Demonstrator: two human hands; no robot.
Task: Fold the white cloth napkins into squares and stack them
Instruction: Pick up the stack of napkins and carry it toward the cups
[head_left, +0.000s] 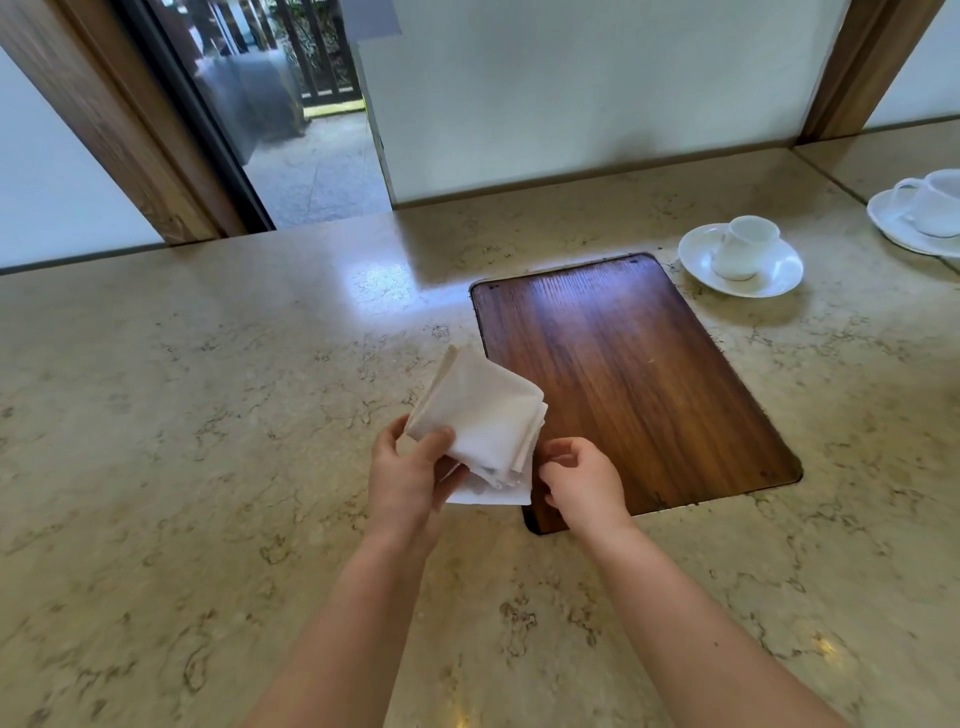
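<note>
A folded white cloth napkin (480, 421) with several layers is held above the marble counter, tilted up and away from me. My left hand (410, 478) grips its near left corner, thumb on top. My right hand (582, 480) hovers just right of the napkin's lower edge, fingers curled and close to the loose layers; whether they touch the cloth I cannot tell. No other napkin shows.
A dark wooden panel (639, 384) is set flush into the beige marble counter (208, 441) just right of my hands. A white cup on a saucer (740, 260) stands behind the panel, another cup and saucer (924, 213) at the far right edge. A wall runs along the back.
</note>
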